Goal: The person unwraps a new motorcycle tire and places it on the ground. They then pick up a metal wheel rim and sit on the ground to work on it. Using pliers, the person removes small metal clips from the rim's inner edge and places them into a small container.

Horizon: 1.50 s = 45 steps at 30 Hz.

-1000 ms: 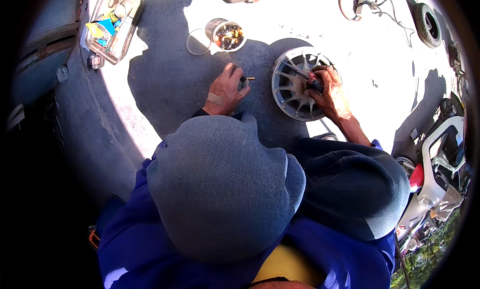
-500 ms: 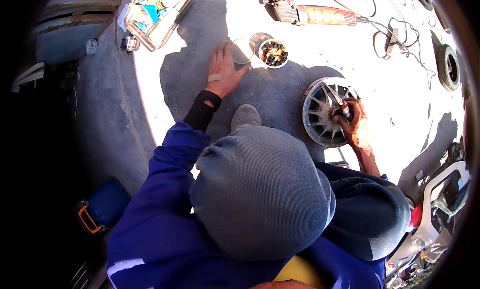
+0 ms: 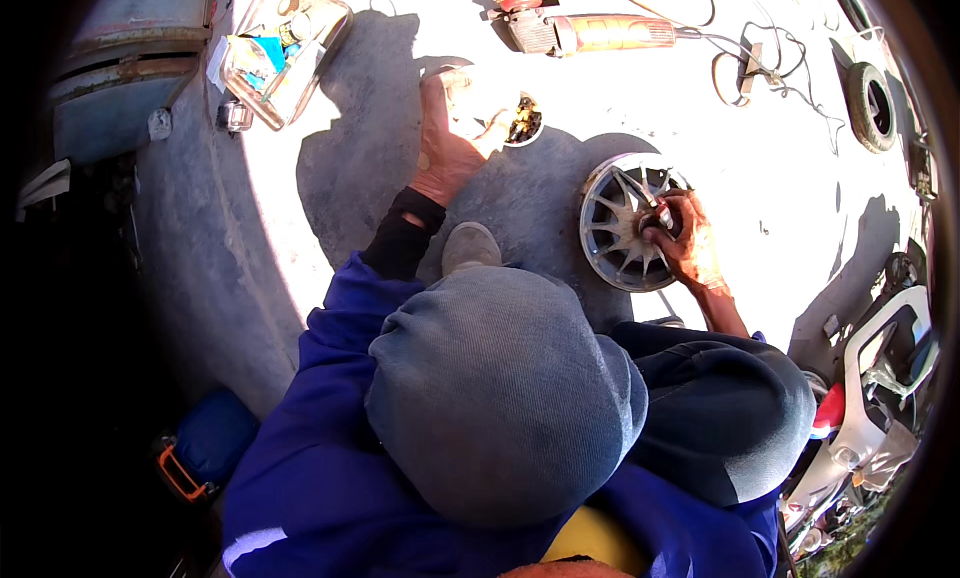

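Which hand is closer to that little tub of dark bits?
Left. The left hand is just left of the tub; the right hand is farther off, to its right, over the spoked wheel.

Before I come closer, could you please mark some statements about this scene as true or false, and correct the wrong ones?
1. The right hand holds a red tool at the spoked wheel. True.
2. The orange grinder lies on the ground. True.
3. The left hand is on the grinder. False: the left hand is beside the round container.
4. The nearest tyre is left of the wheel. False: it is to the right.
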Each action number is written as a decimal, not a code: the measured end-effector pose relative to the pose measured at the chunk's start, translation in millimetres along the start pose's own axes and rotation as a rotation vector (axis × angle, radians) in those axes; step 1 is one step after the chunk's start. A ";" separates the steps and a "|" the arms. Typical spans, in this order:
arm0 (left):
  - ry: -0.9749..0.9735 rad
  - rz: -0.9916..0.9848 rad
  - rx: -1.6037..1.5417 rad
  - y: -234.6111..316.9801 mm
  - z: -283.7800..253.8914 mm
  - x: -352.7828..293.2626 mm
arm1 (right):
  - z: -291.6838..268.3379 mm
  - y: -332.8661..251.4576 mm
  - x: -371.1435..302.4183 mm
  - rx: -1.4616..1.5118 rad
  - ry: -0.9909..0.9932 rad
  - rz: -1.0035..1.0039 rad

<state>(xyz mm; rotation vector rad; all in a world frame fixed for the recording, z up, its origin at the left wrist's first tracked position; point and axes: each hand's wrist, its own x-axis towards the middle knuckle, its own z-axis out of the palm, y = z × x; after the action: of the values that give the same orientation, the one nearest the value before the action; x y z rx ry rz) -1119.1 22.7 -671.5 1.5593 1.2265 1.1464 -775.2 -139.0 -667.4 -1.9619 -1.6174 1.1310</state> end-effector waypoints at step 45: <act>-0.181 0.214 1.206 -5.1 -117.1 298.1 | -5.5 -125.7 123.9 -0.374 -0.317 -0.487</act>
<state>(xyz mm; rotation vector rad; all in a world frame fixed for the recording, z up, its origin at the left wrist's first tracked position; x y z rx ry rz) -1201.1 323.8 -599.2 2.6256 1.7735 0.2684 -849.6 13.6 -618.9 -1.4845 -2.4540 1.0266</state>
